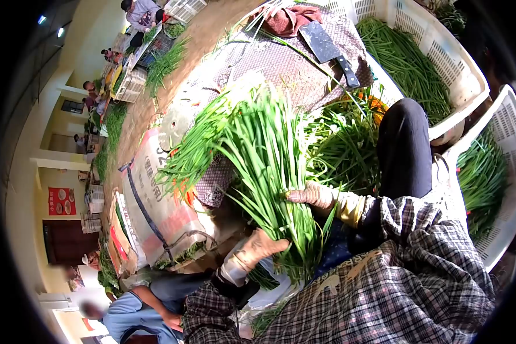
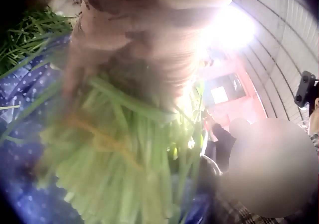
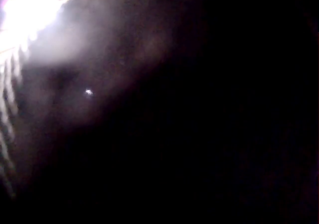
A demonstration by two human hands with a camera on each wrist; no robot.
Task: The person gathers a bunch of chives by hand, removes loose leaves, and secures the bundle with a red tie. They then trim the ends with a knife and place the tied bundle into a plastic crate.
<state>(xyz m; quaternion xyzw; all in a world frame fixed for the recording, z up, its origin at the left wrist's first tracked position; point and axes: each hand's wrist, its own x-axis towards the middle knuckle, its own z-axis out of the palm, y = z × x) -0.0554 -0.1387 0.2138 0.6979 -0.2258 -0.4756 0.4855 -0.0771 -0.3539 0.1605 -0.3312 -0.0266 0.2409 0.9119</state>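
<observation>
A thick bunch of long green leafy stalks fans out across the lap in the head view. My left hand grips its lower part from the left, thumb across the stalks. Higher up, my right hand holds it from the right, with the thumb over the front and the other fingers hidden. The left wrist view shows a blurred hand round the stalks, whose pale cut ends point down. An orange streak crosses them there. The right wrist view is almost wholly dark.
A cleaver and a reddish cloth lie on the patterned surface ahead. White crates of greens stand at the right. Loose greens lie beyond my knee. A large sack and a person in blue are at the left.
</observation>
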